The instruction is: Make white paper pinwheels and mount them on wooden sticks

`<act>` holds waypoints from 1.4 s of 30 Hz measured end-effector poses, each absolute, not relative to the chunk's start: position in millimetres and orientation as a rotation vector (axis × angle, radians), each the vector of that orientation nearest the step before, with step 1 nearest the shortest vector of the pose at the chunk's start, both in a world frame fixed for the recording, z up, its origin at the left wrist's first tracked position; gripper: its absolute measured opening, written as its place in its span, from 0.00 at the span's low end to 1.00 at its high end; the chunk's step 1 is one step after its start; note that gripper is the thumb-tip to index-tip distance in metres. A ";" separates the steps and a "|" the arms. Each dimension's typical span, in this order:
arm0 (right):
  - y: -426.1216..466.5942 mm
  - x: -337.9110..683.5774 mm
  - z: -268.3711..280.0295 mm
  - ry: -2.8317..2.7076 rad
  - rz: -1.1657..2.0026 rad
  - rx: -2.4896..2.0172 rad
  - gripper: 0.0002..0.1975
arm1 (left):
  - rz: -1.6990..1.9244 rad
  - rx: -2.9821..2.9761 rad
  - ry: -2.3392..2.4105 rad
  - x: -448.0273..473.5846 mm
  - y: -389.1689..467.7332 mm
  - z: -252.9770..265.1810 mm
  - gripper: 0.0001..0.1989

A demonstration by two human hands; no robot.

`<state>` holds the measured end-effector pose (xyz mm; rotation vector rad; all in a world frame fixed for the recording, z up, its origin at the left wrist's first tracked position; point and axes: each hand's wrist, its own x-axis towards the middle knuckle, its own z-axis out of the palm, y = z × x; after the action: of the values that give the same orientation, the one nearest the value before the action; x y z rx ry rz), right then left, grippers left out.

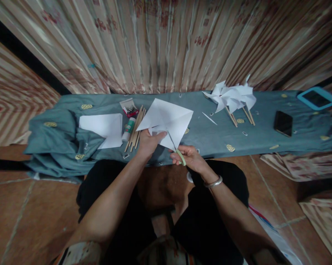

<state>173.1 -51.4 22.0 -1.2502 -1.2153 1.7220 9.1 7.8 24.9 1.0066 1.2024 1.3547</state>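
My left hand (150, 141) grips a square sheet of white paper (168, 112) by its near left part, thumb on top. The sheet has faint crease lines and is turned with a corner away from me. In my right hand (190, 157) is a pair of scissors (180, 156) with light green handles, fingers through the loops. The blades lie on the near part of the sheet and point toward its middle. How far any cut runs I cannot tell. A thin paper sliver (209, 118) lies to the right of the sheet.
On the cloth-covered table (210, 141), left of my hands, are wooden sticks (135, 129), a glue stick (128, 129), an open box of small metal pins (129, 108) and a paper stack (107, 127). Rightward lie white paper pinwheels (232, 96), a phone (283, 123) and a blue-framed tablet (317, 98).
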 end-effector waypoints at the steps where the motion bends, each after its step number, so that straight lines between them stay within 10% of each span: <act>1: -51.3 173.3 21.5 -1.215 1.722 -1.251 0.23 | 1.362 1.010 1.206 9.1 8.1 24.2 0.17; 42: -53.1 191.7 42.2 -1.357 1.818 -1.269 0.23 | 1.442 0.878 1.241 -5.7 19.7 27.2 0.19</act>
<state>191.7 -53.1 42.2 -1.2689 -1.3567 1.8184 -5.7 19.7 27.2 0.8781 1.2408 1.4423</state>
